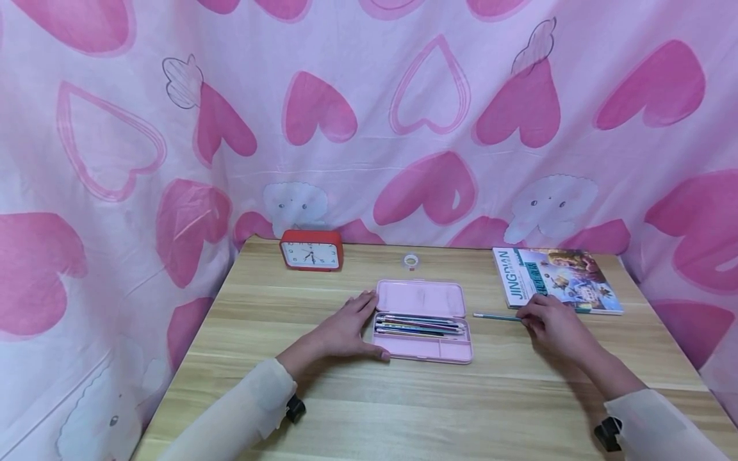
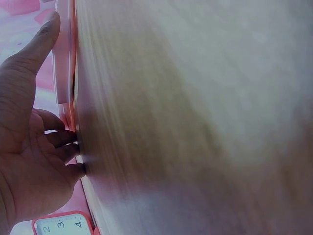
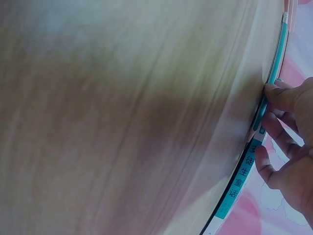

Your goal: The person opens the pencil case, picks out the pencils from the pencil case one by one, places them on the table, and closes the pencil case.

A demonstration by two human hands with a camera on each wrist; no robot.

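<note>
A pink pencil case [image 1: 398, 346] lies with its lid [image 1: 421, 298] folded back, several pencils [image 1: 418, 324] lying in its long rear compartment. At its left side rests my left hand [image 1: 346, 330], thumb at the front corner and fingers spread toward the lid; the left wrist view shows this thumb [image 2: 43, 41] straight beside the pink case. To the right of the case, my right hand [image 1: 553, 326] pinches one end of a teal pencil [image 1: 494, 316] between thumb and fingers. This pencil points left toward the case, low over the table.
A book [image 1: 567, 282] with a colourful cover lies just behind my right hand, its teal spine [image 3: 239, 176] facing me. At the back left stands a red alarm clock [image 1: 311, 250]. A small roll of tape [image 1: 410, 260] sits behind the case. A heart-patterned curtain [image 1: 346, 153] hangs behind the wooden table [image 1: 403, 410].
</note>
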